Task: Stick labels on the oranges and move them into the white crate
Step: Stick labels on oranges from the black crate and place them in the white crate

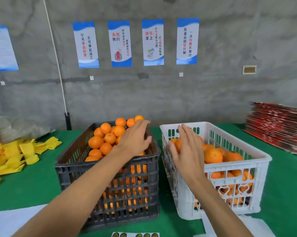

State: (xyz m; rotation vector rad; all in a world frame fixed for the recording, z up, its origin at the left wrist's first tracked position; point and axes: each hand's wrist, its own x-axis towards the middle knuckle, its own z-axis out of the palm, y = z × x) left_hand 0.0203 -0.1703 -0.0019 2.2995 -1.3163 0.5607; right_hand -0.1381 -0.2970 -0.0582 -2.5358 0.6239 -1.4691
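A black crate [108, 170] heaped with oranges [105, 128] stands on the green table, left of centre. My left hand [135, 139] reaches over its right side, fingers stretched forward above the fruit and holding nothing. Beside it on the right stands the white crate [238, 161], partly filled with oranges [213, 155]. My right hand [187, 149] hovers over the white crate's near left part with fingers straight; an orange [177, 144] shows under its thumb side. A sheet of round labels [135, 234] lies at the table's front edge.
Yellow wrappers [16, 154] are piled at the left, with a clear plastic bag [11, 127] behind them. A stack of red flat cartons [277, 127] sits at the back right. White paper sheets [16, 219] lie at the front left and front right. A concrete wall with posters stands behind.
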